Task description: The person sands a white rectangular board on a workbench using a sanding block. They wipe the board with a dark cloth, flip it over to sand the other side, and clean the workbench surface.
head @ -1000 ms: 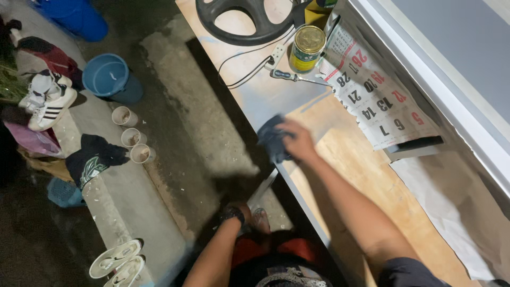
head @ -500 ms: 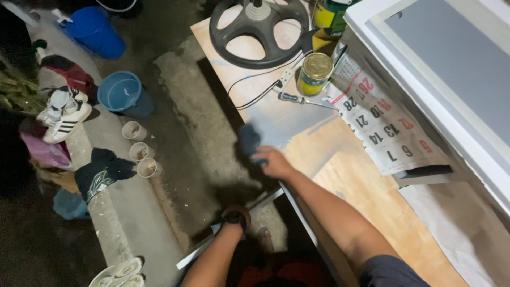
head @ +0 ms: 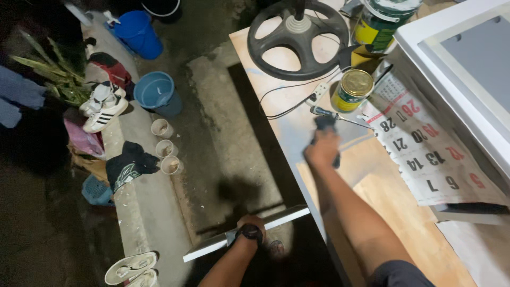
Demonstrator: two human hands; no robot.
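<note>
Right hand (head: 322, 150) is closed around a dark blue rag (head: 325, 125), pressed flat on the wooden board (head: 372, 180) — and it has clearly travelled. A second ago the rag was nearer the person, over the bare wood; half a second ago it had slid toward the left edge of the board; now it's pushed out far, right up against the screwdriver (head: 340, 115) and the small yellow tin (head: 352, 90) with the gold lid. So the wiping stroke has run from the near part of the panel to the far part, where the surface looks pale and whitish. My read is that the rag is working that greyish coated patch, and the near stretch is already covered.

Left hand (head: 249, 223), watch on the wrist, hasn't gone anywhere: down low at the near edge, fingers wrapped over a long white strip (head: 245, 234) that juts out to the left over the concrete floor (head: 223, 138). Looks like it's just steadying.

Further out sit a black steering wheel (head: 298, 40), a white cable (head: 289, 101) and a calendar sheet (head: 430, 154) to the right.
</note>
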